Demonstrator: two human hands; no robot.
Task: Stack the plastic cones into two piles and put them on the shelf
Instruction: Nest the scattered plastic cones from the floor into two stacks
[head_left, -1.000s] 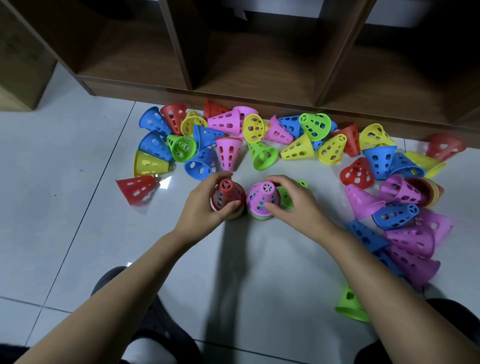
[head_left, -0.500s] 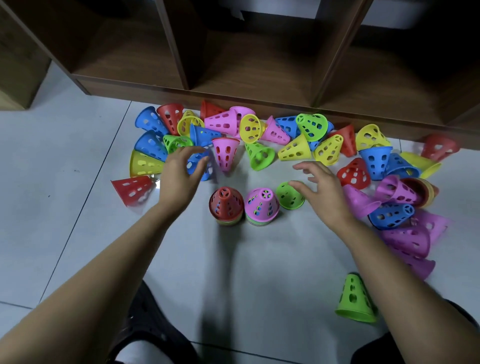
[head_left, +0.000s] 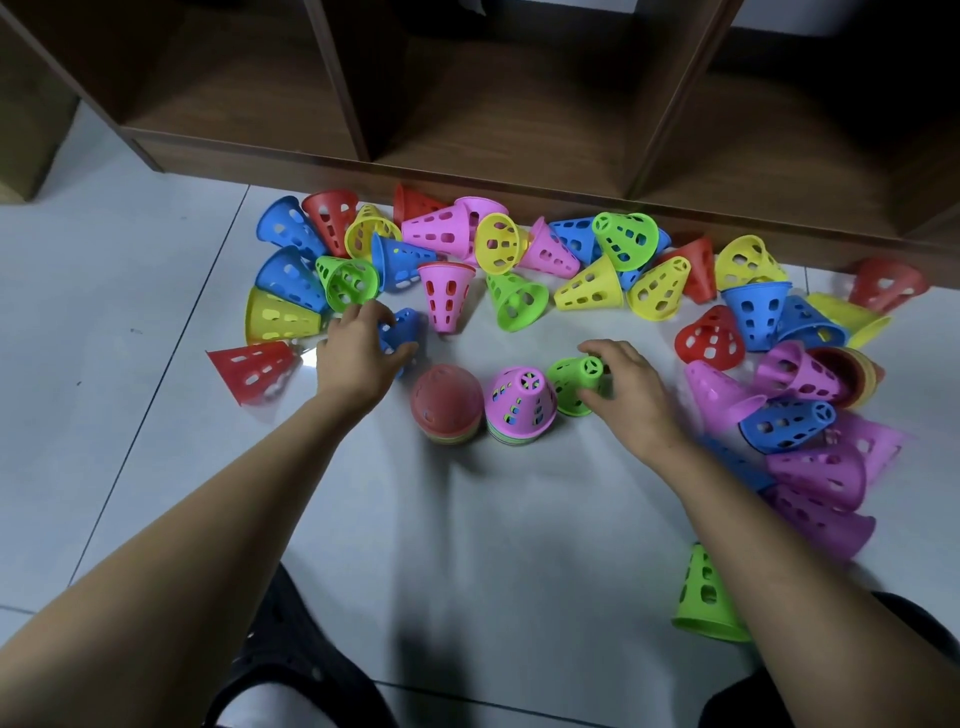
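Head view:
- Two piles of nested cones are seen standing side by side on the tiled floor: a red-topped pile on the left and a pink-topped pile on the right, touching or nearly so.
- A blue cone lying just behind the red-topped pile is gripped by the left hand, the fingers curled round its wall.
- A green cone, tilted and just beside the pink-topped pile, is held by the right hand, the fingers and thumb closed round its narrow end.
- Many loose cones in red, blue, yellow, green and pink are spread in an arc on the floor, from the left of the hands, along the base of the shelf, to the right forearm.
- One upright green cone is seen apart from the rest, close to the right forearm.
- The wooden shelf compartments in view are dark, and no cones are seen in them.
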